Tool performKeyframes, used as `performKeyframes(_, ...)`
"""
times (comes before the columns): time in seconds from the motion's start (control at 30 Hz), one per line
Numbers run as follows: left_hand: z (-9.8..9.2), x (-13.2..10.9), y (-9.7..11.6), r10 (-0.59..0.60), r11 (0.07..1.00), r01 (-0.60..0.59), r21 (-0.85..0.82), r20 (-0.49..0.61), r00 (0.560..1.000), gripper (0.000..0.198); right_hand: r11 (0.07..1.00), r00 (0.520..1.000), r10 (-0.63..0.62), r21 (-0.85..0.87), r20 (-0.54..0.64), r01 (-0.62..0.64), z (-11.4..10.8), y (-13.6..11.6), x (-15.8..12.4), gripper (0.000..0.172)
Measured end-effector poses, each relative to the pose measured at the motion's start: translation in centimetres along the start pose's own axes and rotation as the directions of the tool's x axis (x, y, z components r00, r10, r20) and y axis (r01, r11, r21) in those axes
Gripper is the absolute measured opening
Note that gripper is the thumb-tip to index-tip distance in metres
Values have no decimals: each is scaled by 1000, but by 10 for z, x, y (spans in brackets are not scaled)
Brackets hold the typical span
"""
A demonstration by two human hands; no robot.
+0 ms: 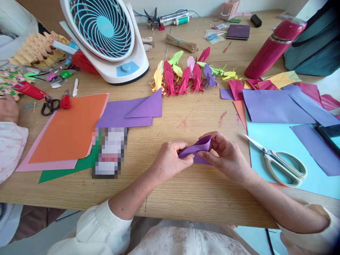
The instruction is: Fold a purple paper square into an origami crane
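Between my two hands, just above the wooden table (pixel 170 191), is a small piece of purple paper (pixel 198 148), partly folded over so that its upper edge curls into a loop. My left hand (pixel 174 157) pinches its left end between thumb and fingers. On the right end, my right hand (pixel 225 154) grips the paper with the thumb in front and the fingers behind. Fingers cover both ends of the sheet. White-handled scissors (pixel 285 166) lie slightly spread to the right of my right hand, on a light blue sheet (pixel 259 184).
Folded purple paper (pixel 119 109), orange sheets (pixel 65 131) and a blurred phone (pixel 110 152) lie at left. Behind are colourful origami figures (pixel 183 76) and a fan (pixel 106 35). A red flask (pixel 276 47) stands at back right. Another person's hand (pixel 9 109) rests at far left.
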State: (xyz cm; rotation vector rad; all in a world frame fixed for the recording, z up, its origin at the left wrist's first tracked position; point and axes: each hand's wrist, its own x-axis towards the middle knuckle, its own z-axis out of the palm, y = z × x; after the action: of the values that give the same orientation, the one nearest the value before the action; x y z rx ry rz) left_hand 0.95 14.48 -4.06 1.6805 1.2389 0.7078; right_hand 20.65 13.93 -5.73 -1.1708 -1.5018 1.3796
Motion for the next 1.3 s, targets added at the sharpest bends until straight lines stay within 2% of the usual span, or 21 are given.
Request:
performKeyframes(0.17,-3,0,-1,30,999,-29,30,-28,999,12,1000,1000,-5,19,-25,6,-5,-1,2,30)
performKeyframes(0.5,-8,1,-6,26,997,-31,-75,-62,998,12,996,997,-10,92,-80,17,-16,-3,7,31)
performKeyframes(0.93,-21,1,-7,-39,990,23,-137,-114,993,14,988,984,10,153,-177,17,-26,-10,14,35)
performKeyframes(1.07,-24,2,-9,-83,984,67,-164,-94,992,14,979,985,29,205,-171,6,-27,-10,15,36)
performKeyframes(1.17,-28,2,-10,-122,979,113,-167,-40,992,14,968,987,56,249,-149,-18,-27,-9,15,38)
performKeyframes(1.3,-37,3,-9,-89,988,96,-123,59,994,11,958,992,72,285,-108,-38,-27,-7,15,35)
